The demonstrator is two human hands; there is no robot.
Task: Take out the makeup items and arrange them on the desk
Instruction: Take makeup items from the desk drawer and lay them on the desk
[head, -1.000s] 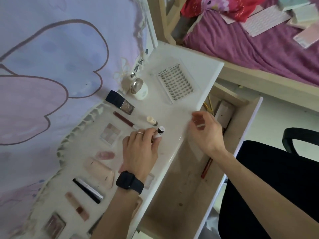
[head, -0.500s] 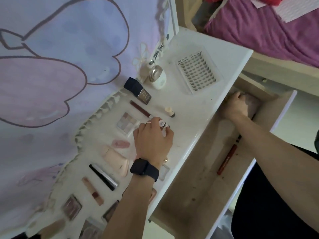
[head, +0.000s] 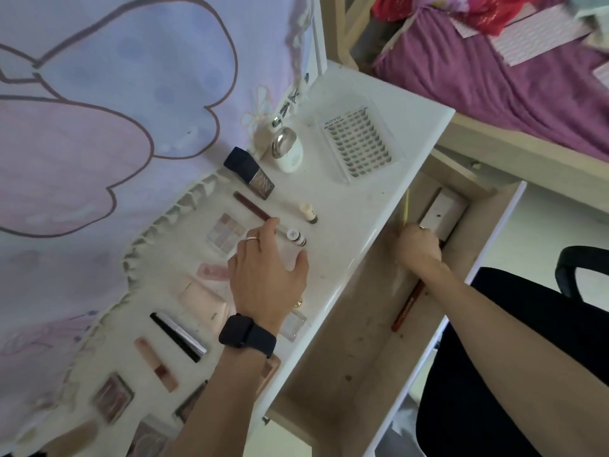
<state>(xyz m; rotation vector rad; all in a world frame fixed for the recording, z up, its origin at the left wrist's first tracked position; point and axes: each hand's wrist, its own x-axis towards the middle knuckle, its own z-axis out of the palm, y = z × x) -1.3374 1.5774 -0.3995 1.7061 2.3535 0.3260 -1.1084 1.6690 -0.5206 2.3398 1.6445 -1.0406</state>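
Progress is looking well advanced: we are counting a long row of compacts, tubes and sticks lying on the white desk top [head: 362,199], from the clear lash tray with rows of dark lashes [head: 357,140] down to the palettes at the near end.

Our left hand [head: 267,268] is hovering over the row with fingers loosely spread, index and thumb bracketing the small vial with a white body and dark end [head: 295,237]. We are judging it set down, though we cannot tell whether a fingertip is touching it. The vial is lying on its side on the desk, near a cream-and-brown vial [head: 309,213]. Its long axis is slanting from the curtain side toward the desk's front edge, dark end pointing at the drawer.

Our right hand [head: 418,249] is reaching into the open pale wooden drawer [head: 346,341], fingers curled downward beside the white rectangular box [head: 441,209] and thin yellow stick [head: 406,206]. What it is gripping, if anything, we cannot tell. We are reckoning these and the long red pencil [head: 407,305], lying lengthwise along the drawer, are what is left.
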